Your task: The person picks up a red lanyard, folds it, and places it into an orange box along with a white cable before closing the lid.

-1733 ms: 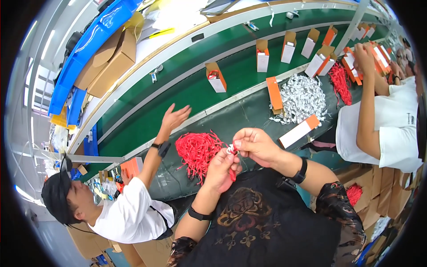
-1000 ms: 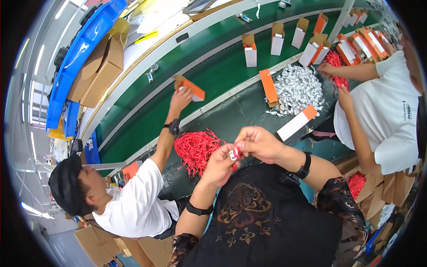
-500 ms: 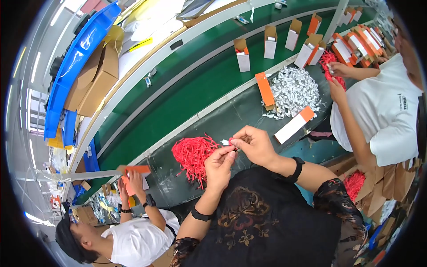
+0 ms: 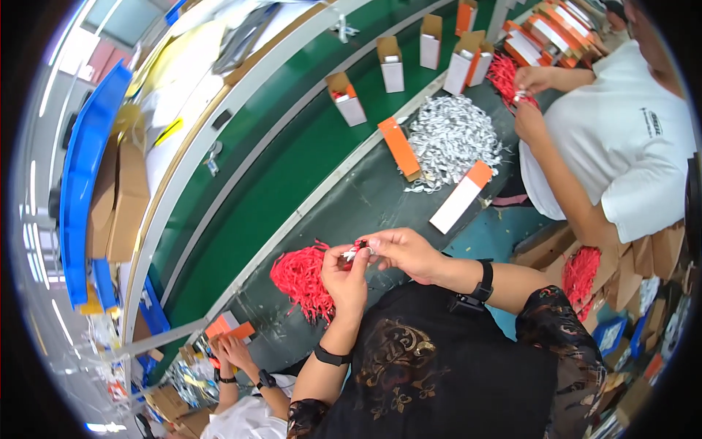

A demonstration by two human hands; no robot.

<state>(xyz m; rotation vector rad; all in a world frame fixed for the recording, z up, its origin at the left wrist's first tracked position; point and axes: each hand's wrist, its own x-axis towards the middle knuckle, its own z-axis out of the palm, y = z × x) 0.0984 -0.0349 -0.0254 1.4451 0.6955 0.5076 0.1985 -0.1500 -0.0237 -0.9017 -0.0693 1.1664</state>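
Close together over the dark work surface, my left hand (image 4: 344, 282) and my right hand (image 4: 404, 254) pinch a small white piece with a red strap (image 4: 353, 253) between their fingertips. The fingers partly cover it, so its exact kind is unclear. Beside my left hand lies a heap of red straps (image 4: 296, 278) with dark ends. A larger pile of small white straps (image 4: 453, 139) sits farther off to the right. Between that pile and my right arm rests a long white and orange box (image 4: 461, 199). An orange box (image 4: 399, 146) leans at the white pile's left edge.
Several open boxes (image 4: 391, 69) stand along the green conveyor (image 4: 270, 175). A co-worker in white (image 4: 607, 139) handles red straps at the right. Another co-worker's hands (image 4: 230, 351) hold an orange box at the lower left. Cartons (image 4: 629, 282) fill the right side.
My view has turned, shifting the scene. Both hands have drawn closer around the white piece and red strap. The left co-worker's box has lowered. One more open box shows on the conveyor.
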